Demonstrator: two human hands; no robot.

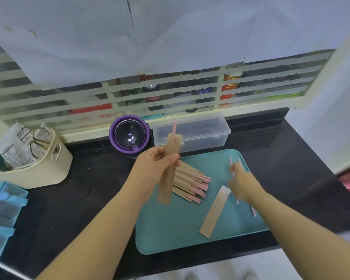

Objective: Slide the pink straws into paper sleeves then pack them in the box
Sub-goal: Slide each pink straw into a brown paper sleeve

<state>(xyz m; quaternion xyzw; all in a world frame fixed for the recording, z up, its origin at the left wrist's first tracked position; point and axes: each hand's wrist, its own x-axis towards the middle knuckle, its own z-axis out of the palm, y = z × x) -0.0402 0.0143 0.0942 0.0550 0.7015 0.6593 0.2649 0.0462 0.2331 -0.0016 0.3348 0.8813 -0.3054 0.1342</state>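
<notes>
Pink straw (174, 128) sits sleeved at frame centre, tip protruding, left grip (156, 166) closed round the paper sleeve (170, 158), apparently ready for the pile (192, 182) on the tray (170, 229). Right grip (241, 182), blurred over loose straws (230, 159) at right: state indeterminate.

Sleeved pink straw (171, 145) held upright, sleeved pile (190, 182), empty sleeve (214, 212) lying flat, clear box (192, 129) closed

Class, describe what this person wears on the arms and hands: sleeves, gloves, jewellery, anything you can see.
The left hand wears no glove, ring or watch, and no sleeve shows behind it. The right hand is blurred: no glove shows, but finer details cannot be told.
</notes>
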